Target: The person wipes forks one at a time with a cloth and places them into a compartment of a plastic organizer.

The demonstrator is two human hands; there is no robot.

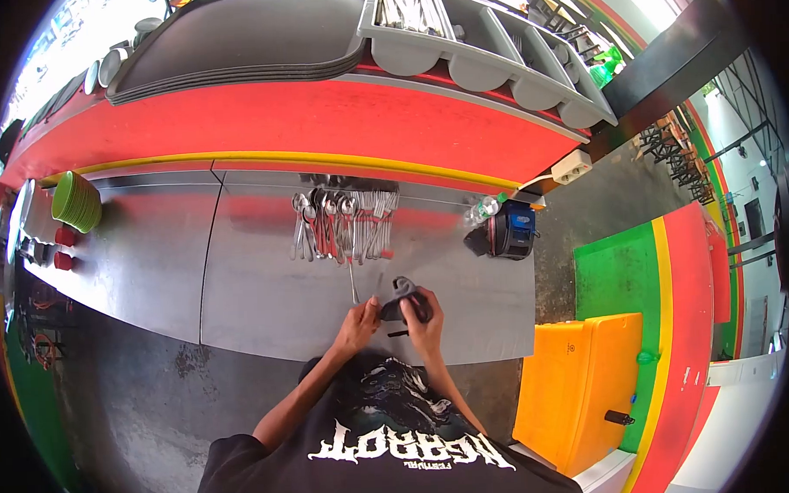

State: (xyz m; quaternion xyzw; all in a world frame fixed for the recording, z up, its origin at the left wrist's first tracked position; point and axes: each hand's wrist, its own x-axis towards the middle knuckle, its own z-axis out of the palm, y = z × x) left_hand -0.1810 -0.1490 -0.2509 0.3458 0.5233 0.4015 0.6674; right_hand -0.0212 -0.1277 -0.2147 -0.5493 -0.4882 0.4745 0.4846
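Observation:
My left hand is closed in a pinch close beside the dark cloth; what sits between its fingertips I cannot make out. A grey-black cloth is bunched in my right hand, whose fingers wrap round it. Just above my left hand, a thin metal utensil points down from the cutlery pile. Spoons and forks lie in a row on the grey metal table, handles toward me. A short black strip shows below the cloth.
A plastic bottle and a dark blue-black pouch stand at the right. Green bowls are stacked at the left. Dark trays and a grey cutlery bin rest on the red ledge. A yellow-orange box stands beyond the table's right edge.

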